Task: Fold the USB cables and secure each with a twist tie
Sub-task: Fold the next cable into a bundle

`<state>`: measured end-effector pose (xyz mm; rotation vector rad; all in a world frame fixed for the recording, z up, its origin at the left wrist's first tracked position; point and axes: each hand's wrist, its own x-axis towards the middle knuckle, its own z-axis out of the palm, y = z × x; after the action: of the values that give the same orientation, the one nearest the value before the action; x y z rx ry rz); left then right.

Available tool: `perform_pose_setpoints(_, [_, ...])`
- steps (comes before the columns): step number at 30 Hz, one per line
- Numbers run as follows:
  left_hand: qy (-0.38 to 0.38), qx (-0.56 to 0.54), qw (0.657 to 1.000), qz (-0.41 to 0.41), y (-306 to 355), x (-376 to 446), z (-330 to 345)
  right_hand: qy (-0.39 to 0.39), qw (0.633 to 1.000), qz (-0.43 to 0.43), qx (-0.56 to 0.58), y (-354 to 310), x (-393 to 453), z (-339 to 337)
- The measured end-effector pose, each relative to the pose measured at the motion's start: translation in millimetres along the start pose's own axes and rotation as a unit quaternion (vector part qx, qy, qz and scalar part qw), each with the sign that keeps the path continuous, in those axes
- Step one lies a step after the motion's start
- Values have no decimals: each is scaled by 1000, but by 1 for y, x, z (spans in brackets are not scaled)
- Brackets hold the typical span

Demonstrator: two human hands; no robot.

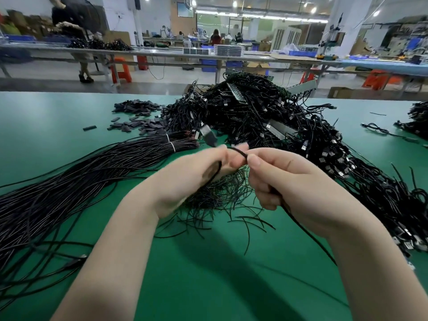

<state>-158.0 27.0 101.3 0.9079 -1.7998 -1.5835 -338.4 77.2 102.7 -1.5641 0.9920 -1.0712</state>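
Just one view here, a wide-angle head cam looking forward and down over a green table [69,117]. It sits close above the left hand [196,172] and right hand [287,181], with both forearms running in from the bottom edge. Further up the shot it takes in the workshop floor and long benches [162,53] well behind.

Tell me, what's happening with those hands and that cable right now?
Left hand and right hand both grip one black USB cable, plug poking up past the left fingers. No twist tie on it yet. Loose ties lie beneath; nothing blocking.
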Motion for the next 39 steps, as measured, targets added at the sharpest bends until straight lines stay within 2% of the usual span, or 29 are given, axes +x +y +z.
perform_pose_setpoints(3, [21,-126,989,74,3,1,-7,-71,997,-8,4,3,0,7])
perform_pose_setpoints(6, [-21,-269,956,112,12,-1,-9,-178,983,48,7,20,4,15])
perform_pose_setpoints(8, [-55,-298,944,126,16,-7,-9,-173,980,99,-18,32,9,16])
perform_pose_setpoints(10, [-66,-245,960,120,19,-14,-8,-97,981,130,-105,39,14,9])
perform_pose_setpoints(12, [-91,-129,985,74,18,-17,-8,-13,977,132,-169,40,14,-1])
perform_pose_setpoints(13, [-117,-41,992,27,15,-16,-7,23,977,127,-172,38,13,-6])
perform_pose_setpoints(15, [-170,128,974,-82,9,-7,-1,74,982,112,-134,33,11,-13])
perform_pose_setpoints(17, [-139,180,965,-127,2,3,6,77,990,87,-82,24,8,-12])
perform_pose_setpoints(19, [-18,124,989,-82,-5,10,7,41,997,46,-37,14,4,-6])
perform_pose_setpoints(21, [57,-14,998,-7,-5,10,3,-18,1000,9,11,7,0,-1])
perform_pose_setpoints(23, [43,-164,984,49,3,4,-2,-97,994,6,48,6,-3,3])
perform_pose_setpoints(25, [2,-285,955,80,13,-2,-5,-167,984,33,56,11,-2,6])
perform_pose_setpoints(27, [-47,-324,940,95,21,-9,-5,-185,980,73,11,20,1,7])
perform_pose_setpoints(30, [-96,-245,960,92,28,-21,-4,-91,984,126,-82,31,6,2])
perform_pose_setpoints(33, [-129,-73,988,38,21,-20,-4,22,986,122,-111,28,7,-8])
perform_pose_setpoints(36, [-94,100,988,-74,10,-4,1,53,993,84,-58,18,4,-11])
perform_pose_setpoints(37, [-69,105,988,-94,8,0,3,47,996,65,-35,13,3,-9])
perform_pose_setpoints(39, [4,57,996,-73,2,4,3,34,999,19,-22,5,0,0])
